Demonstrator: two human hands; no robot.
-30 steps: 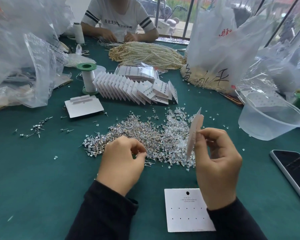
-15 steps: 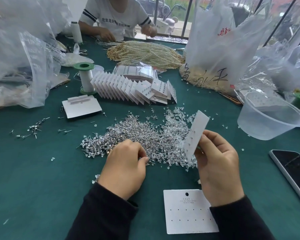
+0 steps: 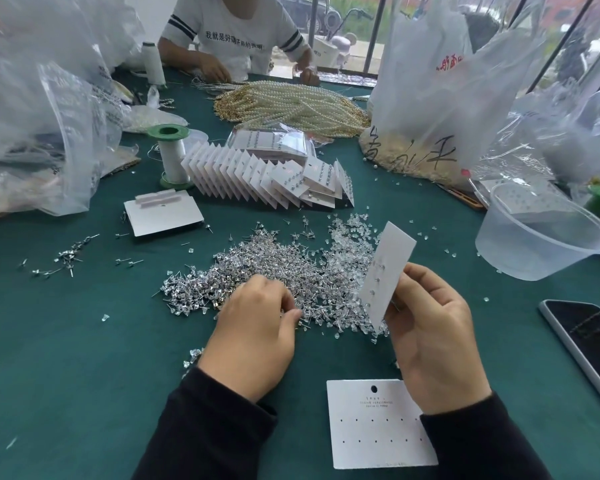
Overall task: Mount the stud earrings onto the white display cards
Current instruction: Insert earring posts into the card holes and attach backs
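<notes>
A worker's left hand (image 3: pixel 257 327) curls narrow over the near edge of a heap of stud earrings (image 3: pixel 284 271) on the green table (image 3: pixel 66 358), fingertips pinched; whether a stud is caught cannot be told. To its right, the right hand (image 3: pixel 430 327) pinches a white display card (image 3: pixel 385 271) tilted above the pile. A blank card (image 3: pixel 374 431) lies flat nearest the worker. A fumbled stud could vanish among the loose ones, and a tight pinch might crease the card.

Head view, close, down over table (image 3: pixel 66 358)
</notes>
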